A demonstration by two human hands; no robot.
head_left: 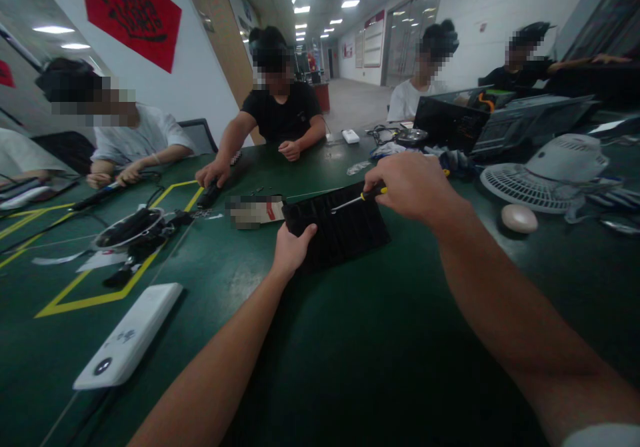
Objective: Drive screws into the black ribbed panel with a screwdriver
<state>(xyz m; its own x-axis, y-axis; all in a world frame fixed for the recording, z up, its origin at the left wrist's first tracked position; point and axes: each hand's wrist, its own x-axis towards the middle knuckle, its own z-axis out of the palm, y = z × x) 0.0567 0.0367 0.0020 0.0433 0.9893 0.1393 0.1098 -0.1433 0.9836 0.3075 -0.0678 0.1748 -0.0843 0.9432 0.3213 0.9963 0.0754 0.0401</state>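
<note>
A black ribbed rectangular panel (pixel 345 230) is tilted above the green table in the middle of the view. My left hand (pixel 294 250) grips its left edge, with the thumb on the front face. My right hand (pixel 413 184) is closed around a screwdriver (pixel 350 203) with a yellow and dark handle. The metal shaft points left, and its tip is at the upper middle of the panel; whether it touches a screw is too small to tell. Just left of the panel lies a beige and red packet (pixel 257 212), partly blurred.
A white power bank (pixel 130 337) lies at the front left, near a round basket-like guard (pixel 129 228) with dark parts. At the right are a white fan part (pixel 547 170), a pale oval object (pixel 519 218) and a computer case (pixel 453 122). Several people sit around the table.
</note>
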